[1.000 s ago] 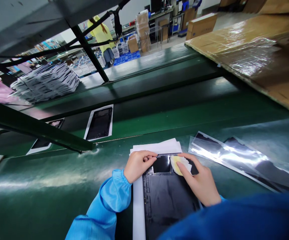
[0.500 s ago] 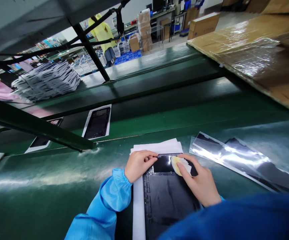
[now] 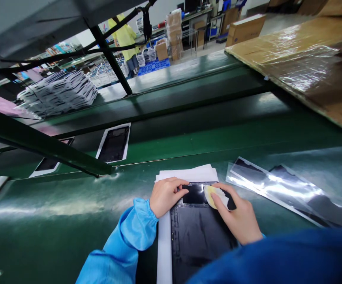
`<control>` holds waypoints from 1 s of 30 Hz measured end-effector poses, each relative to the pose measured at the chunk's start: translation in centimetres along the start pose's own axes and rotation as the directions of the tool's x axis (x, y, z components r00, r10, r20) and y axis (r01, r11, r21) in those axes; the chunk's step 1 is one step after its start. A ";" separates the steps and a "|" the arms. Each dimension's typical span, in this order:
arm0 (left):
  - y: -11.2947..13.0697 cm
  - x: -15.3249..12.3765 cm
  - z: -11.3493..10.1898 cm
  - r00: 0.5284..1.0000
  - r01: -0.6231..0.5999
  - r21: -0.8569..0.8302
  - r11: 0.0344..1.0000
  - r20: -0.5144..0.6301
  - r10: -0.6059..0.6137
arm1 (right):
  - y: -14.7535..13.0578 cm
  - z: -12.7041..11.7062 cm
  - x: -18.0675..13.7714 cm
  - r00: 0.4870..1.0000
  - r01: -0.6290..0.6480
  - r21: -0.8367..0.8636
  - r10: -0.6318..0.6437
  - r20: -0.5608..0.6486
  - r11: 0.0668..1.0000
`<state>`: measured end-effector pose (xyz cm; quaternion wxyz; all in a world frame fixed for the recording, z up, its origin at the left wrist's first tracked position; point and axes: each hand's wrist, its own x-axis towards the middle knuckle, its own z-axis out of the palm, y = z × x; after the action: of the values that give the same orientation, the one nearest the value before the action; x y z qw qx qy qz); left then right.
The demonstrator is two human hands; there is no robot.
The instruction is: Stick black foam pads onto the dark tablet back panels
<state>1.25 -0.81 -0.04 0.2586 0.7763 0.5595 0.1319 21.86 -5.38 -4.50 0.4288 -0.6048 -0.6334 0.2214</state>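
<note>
In front of me a flat black tablet-like panel (image 3: 202, 232) lies on white sheets (image 3: 164, 252). A glossy black rectangle (image 3: 193, 194) shows in its top end. My left hand (image 3: 166, 195) is at the panel's upper left corner, thumb and forefinger pinched at its edge. With my right hand (image 3: 239, 215) I grip a crumpled white and yellowish pad (image 3: 214, 196) between thumb and fingers, and it rests against the right part of the glossy rectangle. The pad's material is unclear. My blue right sleeve hides the panel's lower right part.
Clear and black film strips (image 3: 274, 185) lie to the right on the green bench. Another panel on white paper (image 3: 114, 144) sits beyond, near a slanting green post (image 3: 40, 142). Cardboard (image 3: 307, 67) juts in at upper right. A person in yellow (image 3: 123, 37) stands farther back.
The camera view has shifted slightly. Both hands keep almost the same place on the panel, and the pad stays in my right hand.
</note>
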 end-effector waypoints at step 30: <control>0.0 -0.1 -0.2 0.999 0.032 0.012 0.999 0.023 -0.033 | 0.2 0.1 -0.2 1.000 -0.002 -0.008 0.002 -0.004 1.000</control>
<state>1.17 -0.83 0.11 0.2628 0.7701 0.5697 0.1154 21.84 -5.48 -4.75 0.4275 -0.6077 -0.6329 0.2180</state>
